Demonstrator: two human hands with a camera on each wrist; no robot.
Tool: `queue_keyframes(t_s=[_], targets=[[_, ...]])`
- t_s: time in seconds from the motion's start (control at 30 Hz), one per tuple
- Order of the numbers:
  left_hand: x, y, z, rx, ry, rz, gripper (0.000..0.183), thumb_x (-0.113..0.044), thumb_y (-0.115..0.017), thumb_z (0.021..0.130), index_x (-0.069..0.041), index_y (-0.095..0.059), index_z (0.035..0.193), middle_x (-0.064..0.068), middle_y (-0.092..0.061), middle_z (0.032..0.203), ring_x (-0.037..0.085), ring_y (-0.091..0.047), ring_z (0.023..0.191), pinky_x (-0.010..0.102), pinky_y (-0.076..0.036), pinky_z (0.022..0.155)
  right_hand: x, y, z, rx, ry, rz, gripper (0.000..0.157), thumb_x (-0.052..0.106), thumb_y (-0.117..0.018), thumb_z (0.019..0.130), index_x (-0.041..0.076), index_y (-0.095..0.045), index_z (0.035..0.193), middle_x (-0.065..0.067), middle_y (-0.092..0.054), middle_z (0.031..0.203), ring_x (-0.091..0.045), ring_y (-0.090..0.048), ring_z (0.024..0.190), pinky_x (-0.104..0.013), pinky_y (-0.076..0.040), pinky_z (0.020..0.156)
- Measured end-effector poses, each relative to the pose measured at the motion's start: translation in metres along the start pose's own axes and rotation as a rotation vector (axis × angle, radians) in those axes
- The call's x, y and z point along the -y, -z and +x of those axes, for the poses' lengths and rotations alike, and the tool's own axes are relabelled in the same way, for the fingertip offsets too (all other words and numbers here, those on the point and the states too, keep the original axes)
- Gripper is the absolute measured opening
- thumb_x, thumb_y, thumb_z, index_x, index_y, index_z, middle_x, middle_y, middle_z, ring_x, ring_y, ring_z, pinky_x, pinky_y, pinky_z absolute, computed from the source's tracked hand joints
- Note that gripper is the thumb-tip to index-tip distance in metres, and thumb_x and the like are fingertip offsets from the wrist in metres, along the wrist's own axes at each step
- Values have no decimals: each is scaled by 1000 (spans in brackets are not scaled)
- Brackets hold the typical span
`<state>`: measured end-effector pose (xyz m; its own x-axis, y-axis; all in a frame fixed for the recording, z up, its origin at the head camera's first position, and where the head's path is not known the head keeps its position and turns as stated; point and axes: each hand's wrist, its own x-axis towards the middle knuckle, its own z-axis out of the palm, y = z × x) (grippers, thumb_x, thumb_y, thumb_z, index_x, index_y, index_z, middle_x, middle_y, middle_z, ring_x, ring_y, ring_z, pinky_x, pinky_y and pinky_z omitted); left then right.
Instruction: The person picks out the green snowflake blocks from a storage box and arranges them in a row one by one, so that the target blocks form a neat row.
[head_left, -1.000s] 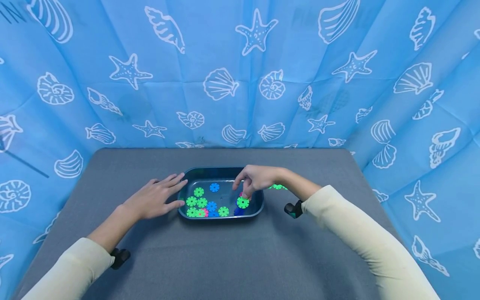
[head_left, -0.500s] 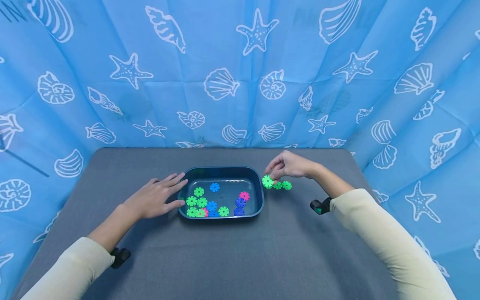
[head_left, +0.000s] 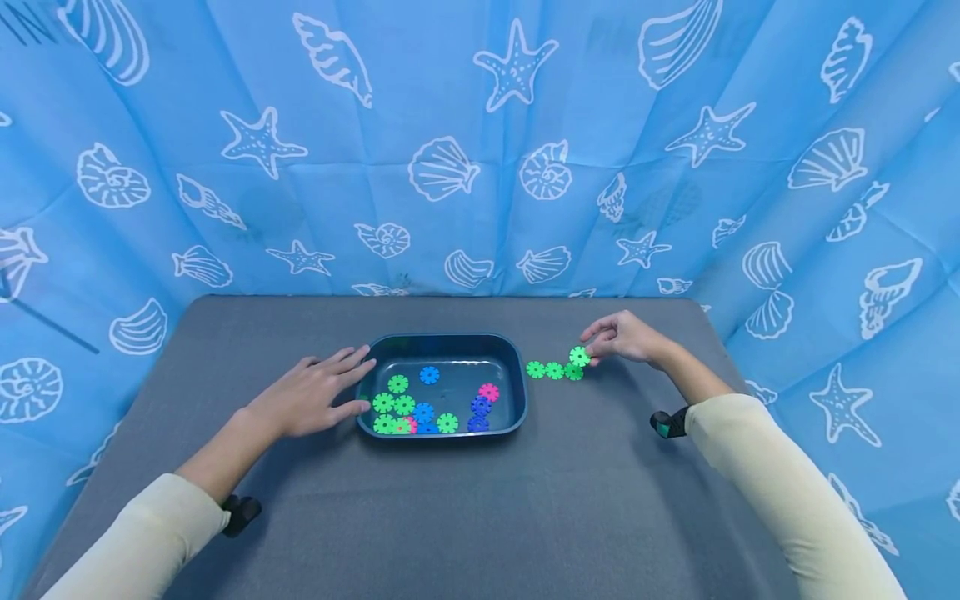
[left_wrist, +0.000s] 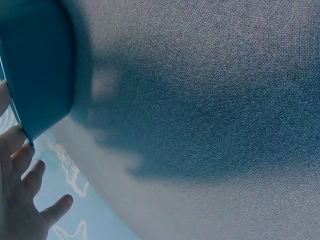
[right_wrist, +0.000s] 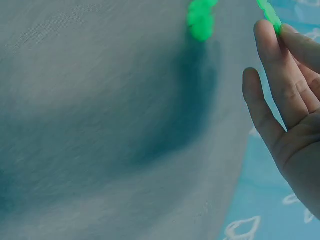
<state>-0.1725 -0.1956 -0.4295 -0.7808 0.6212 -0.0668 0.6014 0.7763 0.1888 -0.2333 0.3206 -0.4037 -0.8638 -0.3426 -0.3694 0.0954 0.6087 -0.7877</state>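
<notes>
My right hand [head_left: 626,337] pinches a green notched plastic disc [head_left: 580,356] between thumb and fingertips, just over the right end of a row of three similar green discs [head_left: 554,370] on the table. In the right wrist view, the held disc [right_wrist: 270,15] shows edge-on between the fingertips. My left hand [head_left: 311,396] rests its spread fingers at the left rim of a dark blue tray [head_left: 450,435]. Inside that tray lie several green discs [head_left: 397,383], several blue discs [head_left: 429,375], and pink discs [head_left: 489,392], with some overlapping at the front wall.
The grey cloth-covered table [head_left: 465,517] bears the tray near its middle. A blue curtain [head_left: 480,233] with white shells and starfish hangs behind and at both sides. A black wrist camera [head_left: 667,423] sits below the right forearm.
My right hand has carried a green disc out of the tray, over the left end of the row, then along to its right end. The left hand has stayed at the rim.
</notes>
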Motion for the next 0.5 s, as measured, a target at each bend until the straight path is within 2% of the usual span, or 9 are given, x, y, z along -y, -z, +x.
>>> queue_keyframes(t_s=[0.23, 0.5], targets=[[0, 1, 0, 2, 9, -3, 71, -48, -60, 97, -9, -41, 152, 15, -31, 160, 41, -31, 145, 69, -32, 105, -31, 0, -4, -39, -56, 22, 31, 3, -63, 97, -15, -59, 122, -21, -73, 95, -22, -72, 83, -44, -56, 86], [1, 1, 1, 12, 14, -2, 73, -51, -59, 97, -9, -40, 153, 14, -30, 161, 39, -30, 146, 68, -31, 106, -52, -11, -6, -95, -44, 0, 29, 1, -62, 96, -17, -60, 118, -23, -72, 97, -19, -72, 81, -35, -59, 78]])
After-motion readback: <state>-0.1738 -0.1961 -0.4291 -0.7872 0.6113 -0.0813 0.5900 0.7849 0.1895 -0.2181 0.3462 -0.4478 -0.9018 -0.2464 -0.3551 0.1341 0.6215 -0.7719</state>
